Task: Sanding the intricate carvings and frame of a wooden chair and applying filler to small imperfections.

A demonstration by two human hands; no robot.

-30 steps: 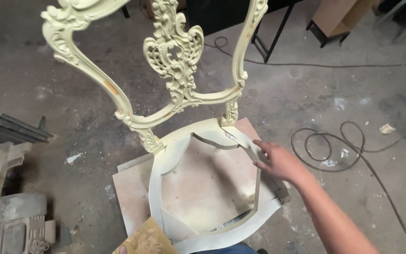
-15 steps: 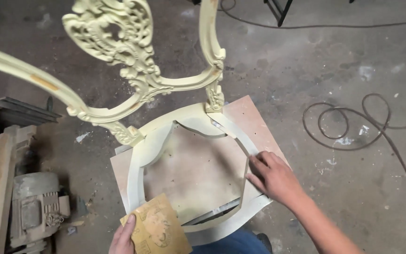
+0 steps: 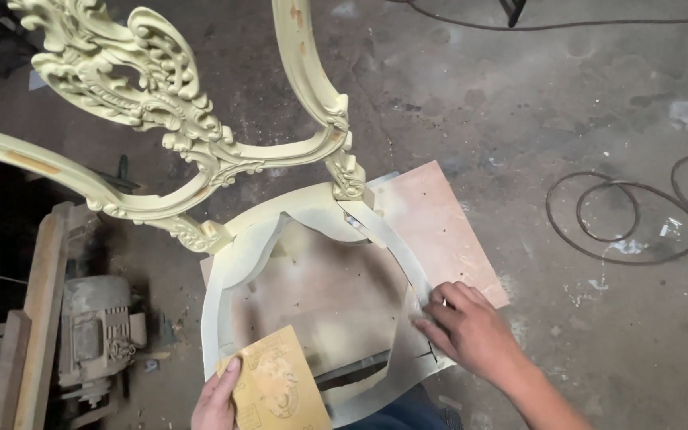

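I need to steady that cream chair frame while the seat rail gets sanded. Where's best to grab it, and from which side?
Probably the plain right seat rail, from the outer right, where the right hand already rests. It is flat, smooth and low. The carved chair back is ornate and would grip poorly. The left hand holds the sandpaper sheet at the front.

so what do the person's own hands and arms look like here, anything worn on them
Both are bare. The right hand has no glove, ring or watch, and its forearm shows no sleeve up to the picture's edge. The left hand is also ungloved; only its fingers and part of its back are in view, so any sleeve there is out of frame.
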